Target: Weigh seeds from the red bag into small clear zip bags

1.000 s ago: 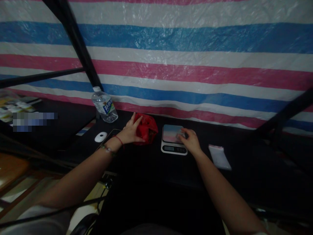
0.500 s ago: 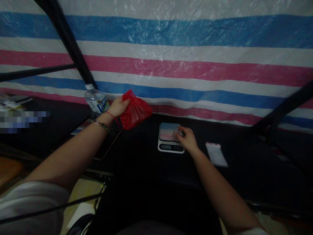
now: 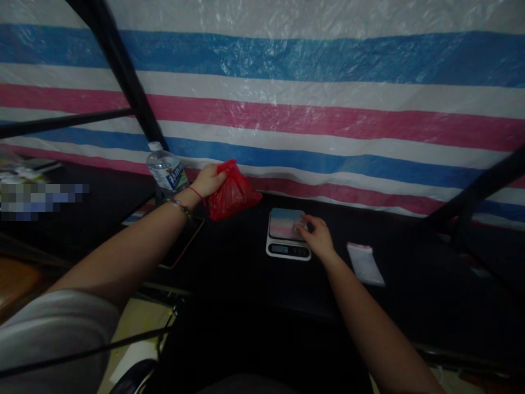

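My left hand [image 3: 210, 179] grips a red plastic bag [image 3: 234, 195] by its gathered top, near the table's back edge; what the bag contains is hidden. Over the right side of a small white digital scale [image 3: 287, 249] is my right hand [image 3: 318, 235], its fingers closed around a small clear or whitish item [image 3: 301, 223] at the weighing plate. That item is too small and blurred to name. The scale's display is lit, but its digits cannot be read. To the right of the scale lies a pack of clear zip bags [image 3: 366, 265] with a reddish top strip.
A large clear water bottle [image 3: 166, 169] stands behind my left forearm. Under that forearm lies a dark phone or tablet [image 3: 182, 246] on the black table [image 3: 246, 273]. Black metal poles [image 3: 131, 82] slant at both sides before a striped plastic sheet [image 3: 307, 120].
The red bag has swung and sunk slightly in my left hand. My right hand stays at the scale's plate. The whole view has shifted a little.
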`<action>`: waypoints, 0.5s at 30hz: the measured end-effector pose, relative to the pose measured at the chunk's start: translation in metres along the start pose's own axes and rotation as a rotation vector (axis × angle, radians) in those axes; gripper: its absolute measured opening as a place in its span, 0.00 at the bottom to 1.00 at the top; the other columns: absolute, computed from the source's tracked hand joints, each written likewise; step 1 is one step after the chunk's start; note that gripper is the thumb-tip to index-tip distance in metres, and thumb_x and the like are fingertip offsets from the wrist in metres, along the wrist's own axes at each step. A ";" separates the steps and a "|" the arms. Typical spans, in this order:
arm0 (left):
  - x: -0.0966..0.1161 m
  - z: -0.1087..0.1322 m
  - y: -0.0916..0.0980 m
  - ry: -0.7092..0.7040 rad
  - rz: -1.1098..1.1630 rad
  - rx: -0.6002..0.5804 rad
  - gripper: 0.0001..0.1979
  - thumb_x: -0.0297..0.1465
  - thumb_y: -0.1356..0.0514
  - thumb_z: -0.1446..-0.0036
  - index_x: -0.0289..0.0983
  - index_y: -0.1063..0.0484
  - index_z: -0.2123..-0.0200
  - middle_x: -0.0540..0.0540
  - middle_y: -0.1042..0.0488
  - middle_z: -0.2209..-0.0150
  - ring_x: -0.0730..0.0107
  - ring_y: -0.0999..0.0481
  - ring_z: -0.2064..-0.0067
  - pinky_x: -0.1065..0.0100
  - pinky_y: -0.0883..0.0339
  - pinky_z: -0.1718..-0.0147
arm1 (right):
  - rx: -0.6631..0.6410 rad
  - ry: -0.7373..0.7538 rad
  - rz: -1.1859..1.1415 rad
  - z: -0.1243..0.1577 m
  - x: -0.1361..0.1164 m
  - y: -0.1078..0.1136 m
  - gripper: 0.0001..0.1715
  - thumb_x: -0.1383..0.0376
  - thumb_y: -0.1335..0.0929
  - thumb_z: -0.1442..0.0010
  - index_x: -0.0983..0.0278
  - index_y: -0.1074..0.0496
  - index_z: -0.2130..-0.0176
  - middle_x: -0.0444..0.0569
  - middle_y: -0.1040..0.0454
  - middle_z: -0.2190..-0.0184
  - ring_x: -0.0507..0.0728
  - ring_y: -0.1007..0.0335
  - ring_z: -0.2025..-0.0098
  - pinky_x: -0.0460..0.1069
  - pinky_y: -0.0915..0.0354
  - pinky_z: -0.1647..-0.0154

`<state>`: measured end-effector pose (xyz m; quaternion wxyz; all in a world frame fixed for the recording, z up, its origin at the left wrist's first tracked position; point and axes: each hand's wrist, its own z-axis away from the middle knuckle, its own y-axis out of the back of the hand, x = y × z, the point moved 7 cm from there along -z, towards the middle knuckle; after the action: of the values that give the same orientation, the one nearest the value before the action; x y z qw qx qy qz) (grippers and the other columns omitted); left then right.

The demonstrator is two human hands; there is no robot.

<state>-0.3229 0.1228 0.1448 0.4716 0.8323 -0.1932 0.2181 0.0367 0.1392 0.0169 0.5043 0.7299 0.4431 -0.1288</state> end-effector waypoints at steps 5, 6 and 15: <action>0.002 0.004 -0.013 -0.040 0.007 -0.011 0.19 0.39 0.51 0.44 0.31 0.26 0.68 0.42 0.23 0.68 0.63 0.26 0.66 0.66 0.33 0.62 | -0.013 -0.019 -0.003 0.001 0.002 -0.002 0.22 0.57 0.32 0.47 0.67 0.25 0.56 0.56 0.24 0.58 0.63 0.31 0.52 0.58 0.38 0.47; 0.005 0.004 -0.017 -0.081 0.013 -0.034 0.19 0.39 0.51 0.44 0.32 0.26 0.69 0.43 0.23 0.67 0.63 0.27 0.65 0.66 0.33 0.62 | -0.014 -0.018 -0.003 0.001 0.002 -0.002 0.22 0.57 0.32 0.47 0.67 0.25 0.55 0.56 0.24 0.58 0.63 0.31 0.52 0.58 0.38 0.47; 0.012 0.002 -0.047 -0.317 -0.094 -0.167 0.09 0.31 0.47 0.49 0.35 0.30 0.76 0.45 0.27 0.73 0.66 0.30 0.68 0.65 0.35 0.64 | 0.020 -0.029 -0.015 0.000 0.007 -0.001 0.23 0.57 0.31 0.48 0.65 0.26 0.54 0.54 0.24 0.58 0.63 0.31 0.52 0.58 0.38 0.46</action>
<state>-0.2876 0.1424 0.1172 0.5123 0.8223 -0.2435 0.0453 0.0396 0.1432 0.0121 0.5022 0.7297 0.4398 -0.1476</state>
